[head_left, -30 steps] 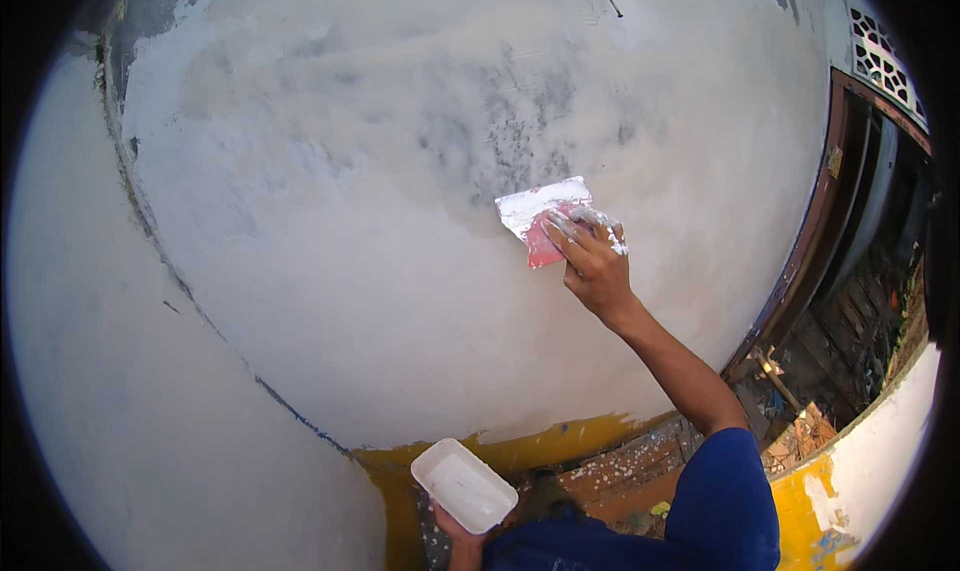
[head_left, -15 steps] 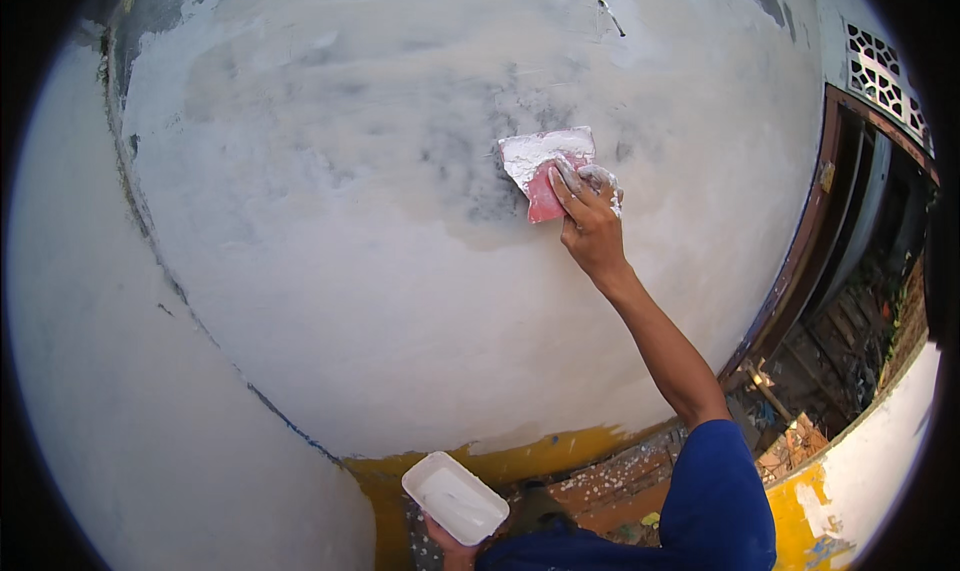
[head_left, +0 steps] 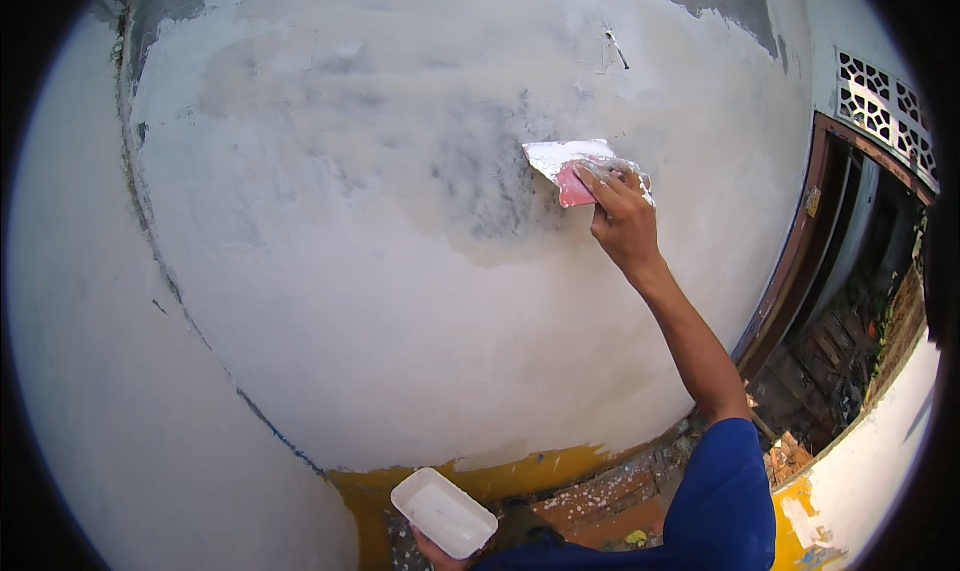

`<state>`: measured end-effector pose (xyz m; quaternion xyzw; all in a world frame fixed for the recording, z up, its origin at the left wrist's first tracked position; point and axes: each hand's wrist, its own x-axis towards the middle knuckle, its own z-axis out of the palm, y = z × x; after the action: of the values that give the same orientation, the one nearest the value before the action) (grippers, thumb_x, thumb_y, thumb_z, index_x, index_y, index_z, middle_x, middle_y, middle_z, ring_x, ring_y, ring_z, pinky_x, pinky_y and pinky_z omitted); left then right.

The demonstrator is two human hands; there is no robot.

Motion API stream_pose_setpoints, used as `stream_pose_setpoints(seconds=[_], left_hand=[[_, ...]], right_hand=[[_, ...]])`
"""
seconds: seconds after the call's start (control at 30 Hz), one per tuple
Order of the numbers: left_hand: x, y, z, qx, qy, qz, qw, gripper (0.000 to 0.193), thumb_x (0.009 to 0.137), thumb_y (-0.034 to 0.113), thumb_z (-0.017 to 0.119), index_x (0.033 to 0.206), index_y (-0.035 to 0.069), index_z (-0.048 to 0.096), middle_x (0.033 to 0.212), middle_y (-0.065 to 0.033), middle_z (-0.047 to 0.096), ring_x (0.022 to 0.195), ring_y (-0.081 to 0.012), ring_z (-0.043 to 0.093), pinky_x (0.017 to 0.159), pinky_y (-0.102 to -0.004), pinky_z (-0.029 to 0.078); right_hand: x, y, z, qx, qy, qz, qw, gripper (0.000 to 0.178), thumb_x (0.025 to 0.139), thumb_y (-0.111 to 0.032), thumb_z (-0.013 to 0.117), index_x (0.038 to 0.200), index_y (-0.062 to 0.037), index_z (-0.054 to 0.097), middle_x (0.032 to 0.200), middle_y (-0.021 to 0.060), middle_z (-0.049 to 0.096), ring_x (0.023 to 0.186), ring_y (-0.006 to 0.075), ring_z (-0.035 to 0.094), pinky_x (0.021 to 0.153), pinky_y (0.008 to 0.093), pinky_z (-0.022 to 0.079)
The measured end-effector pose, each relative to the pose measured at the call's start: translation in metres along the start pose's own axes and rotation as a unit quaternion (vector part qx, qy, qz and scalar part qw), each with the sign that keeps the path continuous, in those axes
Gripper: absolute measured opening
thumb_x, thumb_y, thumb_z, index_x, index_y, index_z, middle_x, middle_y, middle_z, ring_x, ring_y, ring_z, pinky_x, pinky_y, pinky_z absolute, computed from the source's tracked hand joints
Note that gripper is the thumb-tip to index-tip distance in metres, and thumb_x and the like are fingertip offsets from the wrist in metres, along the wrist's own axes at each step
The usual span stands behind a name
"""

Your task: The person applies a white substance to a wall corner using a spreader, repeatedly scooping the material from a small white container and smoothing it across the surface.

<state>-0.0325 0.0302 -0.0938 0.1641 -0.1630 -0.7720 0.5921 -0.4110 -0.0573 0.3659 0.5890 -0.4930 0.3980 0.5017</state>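
My right hand (head_left: 626, 219) grips a pinkish-red putty spreader (head_left: 577, 186) whose upper part is coated in white putty. White smears cover some of its fingers. The spreader is at the wall (head_left: 400, 361), beside a patch where dark grey shows through thin putty; whether its edge touches the surface I cannot tell. Low in the view, my left hand (head_left: 436, 551) holds a white rectangular plastic tub (head_left: 443, 512) from beneath, tilted, with white putty inside. Most of that hand is hidden under the tub.
A cracked corner joint (head_left: 150, 226) divides the left wall from the one in front. A short dark wire (head_left: 617, 51) sticks out above the spreader. On the right are a wooden frame (head_left: 790, 246) and a patterned vent block (head_left: 885, 106). Bricks and debris (head_left: 600, 506) lie along the wall's foot.
My right hand has moved right with the spreader, which now lies at a flatter angle. The tub has shifted slightly left and down in the view.
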Motion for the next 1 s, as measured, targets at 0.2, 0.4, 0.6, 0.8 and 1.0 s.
stream_pose_setpoints(seconds=[0.2, 0.4, 0.6, 0.8, 1.0], left_hand=[[0.004, 0.002, 0.008, -0.039, 0.029, -0.025, 0.999, 0.073, 0.093, 0.063, 0.039, 0.147, 0.015, 0.037, 0.142, -0.0122, 0.048, 0.125, -0.0394, 0.050, 0.103, -0.0592, 0.042], [0.005, 0.005, 0.013, -0.047, 0.067, -0.047, 0.996, 0.071, 0.093, 0.061, 0.040, 0.147, 0.014, 0.037, 0.144, -0.0112, 0.047, 0.128, -0.0381, 0.048, 0.106, -0.0581, 0.040], [0.002, 0.009, 0.016, -0.056, 0.108, -0.056, 0.991, 0.070, 0.094, 0.059, 0.042, 0.147, 0.014, 0.038, 0.146, -0.0102, 0.046, 0.131, -0.0368, 0.046, 0.109, -0.0571, 0.038], [-0.007, 0.014, 0.021, -0.074, 0.150, -0.052, 0.985, 0.068, 0.095, 0.057, 0.043, 0.147, 0.013, 0.039, 0.148, -0.0091, 0.045, 0.133, -0.0355, 0.044, 0.111, -0.0560, 0.035], [0.003, 0.010, -0.002, -0.069, 0.168, -0.054, 0.982, 0.070, 0.095, 0.058, 0.042, 0.148, 0.014, 0.038, 0.148, -0.0094, 0.044, 0.135, -0.0369, 0.042, 0.112, -0.0586, 0.033]], right_hand=[[-0.075, -0.013, -0.011, 0.043, -0.038, 0.036, 0.998, 0.052, 0.072, 0.009, 0.062, 0.117, -0.0147, 0.068, 0.108, 0.0036, 0.070, 0.105, 0.0286, 0.060, 0.088, 0.0424, 0.044], [0.036, 0.037, -0.017, -0.027, 0.083, 0.054, 0.995, 0.054, 0.071, 0.011, 0.060, 0.118, -0.0152, 0.068, 0.103, 0.0051, 0.070, 0.103, 0.0307, 0.059, 0.087, 0.0425, 0.044], [-0.083, 0.006, 0.005, 0.014, 0.025, 0.082, 0.996, 0.059, 0.067, 0.016, 0.056, 0.118, -0.0123, 0.069, 0.102, 0.0080, 0.071, 0.097, 0.0353, 0.059, 0.087, 0.0401, 0.046], [-0.119, -0.034, -0.009, 0.052, -0.046, 0.083, 0.994, 0.059, 0.068, 0.011, 0.061, 0.119, -0.0161, 0.068, 0.106, 0.0048, 0.071, 0.099, 0.0299, 0.060, 0.084, 0.0401, 0.044], [-0.051, 0.004, -0.004, 0.007, 0.077, 0.120, 0.990, 0.057, 0.068, 0.011, 0.061, 0.120, -0.0129, 0.068, 0.098, 0.0059, 0.070, 0.093, 0.0333, 0.059, 0.083, 0.0402, 0.046]])
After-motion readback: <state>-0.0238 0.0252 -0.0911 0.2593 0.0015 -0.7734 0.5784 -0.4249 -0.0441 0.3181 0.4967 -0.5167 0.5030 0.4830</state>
